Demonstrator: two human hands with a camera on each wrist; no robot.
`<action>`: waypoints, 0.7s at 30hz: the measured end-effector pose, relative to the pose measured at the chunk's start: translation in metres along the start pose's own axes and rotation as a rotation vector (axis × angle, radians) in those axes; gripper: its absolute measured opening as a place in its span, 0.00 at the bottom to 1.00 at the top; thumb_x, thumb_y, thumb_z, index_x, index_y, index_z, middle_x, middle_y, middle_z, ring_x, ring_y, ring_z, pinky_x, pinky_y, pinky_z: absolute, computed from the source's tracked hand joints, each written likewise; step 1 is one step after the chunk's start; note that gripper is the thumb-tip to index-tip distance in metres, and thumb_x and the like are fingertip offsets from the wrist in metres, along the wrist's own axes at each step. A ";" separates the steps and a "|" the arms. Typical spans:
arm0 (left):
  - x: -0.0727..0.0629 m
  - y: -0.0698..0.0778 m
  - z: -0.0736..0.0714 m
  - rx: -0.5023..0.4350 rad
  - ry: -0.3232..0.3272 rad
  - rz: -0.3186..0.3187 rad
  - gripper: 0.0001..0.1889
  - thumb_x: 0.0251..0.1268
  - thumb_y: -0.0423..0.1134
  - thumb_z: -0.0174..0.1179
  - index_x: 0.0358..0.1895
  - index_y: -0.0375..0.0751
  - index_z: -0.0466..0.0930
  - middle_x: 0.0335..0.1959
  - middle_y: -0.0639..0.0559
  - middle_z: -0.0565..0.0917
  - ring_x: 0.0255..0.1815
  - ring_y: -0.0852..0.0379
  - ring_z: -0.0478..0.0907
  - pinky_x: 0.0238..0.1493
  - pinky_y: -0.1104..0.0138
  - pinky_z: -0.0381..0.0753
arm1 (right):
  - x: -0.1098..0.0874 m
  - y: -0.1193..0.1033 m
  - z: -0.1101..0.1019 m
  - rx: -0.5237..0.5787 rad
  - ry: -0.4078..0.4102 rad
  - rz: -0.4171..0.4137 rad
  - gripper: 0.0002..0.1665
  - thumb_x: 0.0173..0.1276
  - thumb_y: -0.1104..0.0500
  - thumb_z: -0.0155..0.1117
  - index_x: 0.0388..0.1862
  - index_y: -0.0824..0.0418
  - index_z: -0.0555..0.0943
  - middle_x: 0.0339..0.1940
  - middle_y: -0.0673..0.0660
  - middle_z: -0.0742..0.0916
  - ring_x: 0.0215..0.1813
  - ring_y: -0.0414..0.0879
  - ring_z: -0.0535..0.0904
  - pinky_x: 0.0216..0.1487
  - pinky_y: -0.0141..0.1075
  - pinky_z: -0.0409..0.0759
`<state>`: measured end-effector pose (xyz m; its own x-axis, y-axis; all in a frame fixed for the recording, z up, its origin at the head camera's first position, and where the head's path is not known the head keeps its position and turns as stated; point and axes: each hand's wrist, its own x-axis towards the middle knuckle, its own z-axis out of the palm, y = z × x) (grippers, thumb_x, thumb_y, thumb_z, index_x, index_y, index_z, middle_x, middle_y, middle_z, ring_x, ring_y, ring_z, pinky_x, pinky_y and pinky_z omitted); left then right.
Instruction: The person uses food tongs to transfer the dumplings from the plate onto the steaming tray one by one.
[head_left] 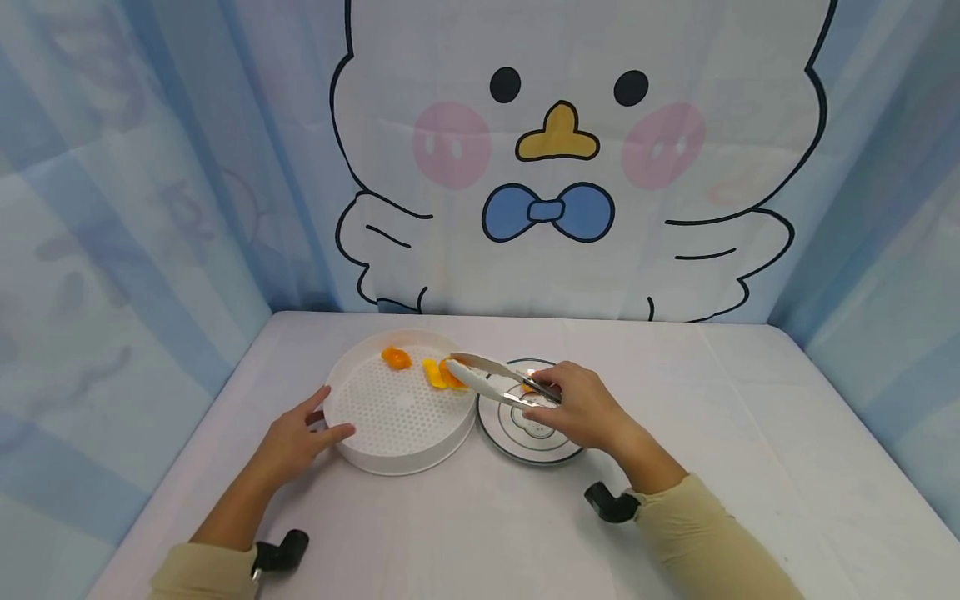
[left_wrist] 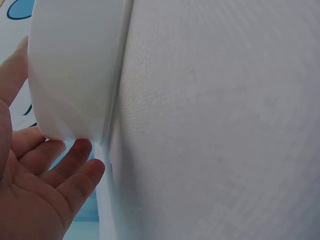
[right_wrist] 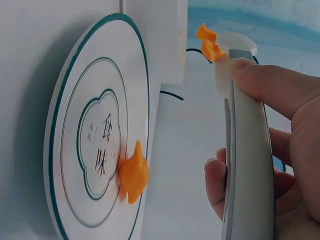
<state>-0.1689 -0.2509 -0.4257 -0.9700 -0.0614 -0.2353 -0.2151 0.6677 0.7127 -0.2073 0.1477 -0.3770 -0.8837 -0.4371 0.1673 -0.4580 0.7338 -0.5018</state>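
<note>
My left hand (head_left: pixel 300 437) touches the near left side of a round white tray (head_left: pixel 397 462) with a perforated floor. In the left wrist view, its spread fingertips meet the outer wall and the thumb lies along the rim. My right hand (head_left: pixel 581 404) grips metal tongs (head_left: pixel 491 396) with white tips, thumb on one arm and fingers on the other. An orange dumpling-like piece (right_wrist: pixel 210 44) sits at the tips, over the tray's right side. Below the right hand stands a green-rimmed white plate (head_left: pixel 532 454) bearing another orange piece with pointed ends (right_wrist: pixel 134 175).
On the tray lie an orange lump (head_left: pixel 396 358) toward the back and a yellow piece (head_left: pixel 432 373) beside the tong tips. The plate adjoins the tray's right side. A white cloth covers the table (head_left: pixel 750 417); a cartoon-printed curtain (head_left: pixel 555 275) rises behind it.
</note>
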 end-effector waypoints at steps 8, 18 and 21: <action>-0.001 0.001 -0.001 -0.007 -0.006 -0.001 0.52 0.65 0.57 0.66 0.81 0.37 0.45 0.72 0.23 0.61 0.71 0.27 0.59 0.63 0.40 0.69 | 0.028 -0.016 0.023 0.020 0.009 -0.007 0.25 0.61 0.51 0.75 0.53 0.64 0.84 0.41 0.53 0.83 0.41 0.45 0.77 0.40 0.39 0.79; -0.001 0.002 -0.001 -0.002 -0.002 -0.009 0.52 0.65 0.57 0.65 0.81 0.38 0.44 0.72 0.24 0.61 0.72 0.27 0.59 0.63 0.40 0.69 | 0.047 -0.029 0.040 0.028 0.012 0.049 0.28 0.62 0.50 0.73 0.56 0.65 0.83 0.45 0.57 0.84 0.47 0.49 0.79 0.48 0.43 0.81; -0.001 0.002 0.000 -0.004 -0.001 -0.010 0.52 0.65 0.57 0.65 0.81 0.37 0.44 0.72 0.24 0.61 0.72 0.27 0.59 0.64 0.40 0.69 | 0.051 -0.033 0.042 0.034 0.009 0.065 0.30 0.62 0.50 0.73 0.58 0.65 0.83 0.47 0.59 0.84 0.48 0.50 0.79 0.49 0.44 0.81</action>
<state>-0.1682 -0.2497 -0.4238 -0.9677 -0.0668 -0.2430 -0.2249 0.6642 0.7129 -0.2329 0.0797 -0.3878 -0.9125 -0.3841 0.1408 -0.3959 0.7423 -0.5406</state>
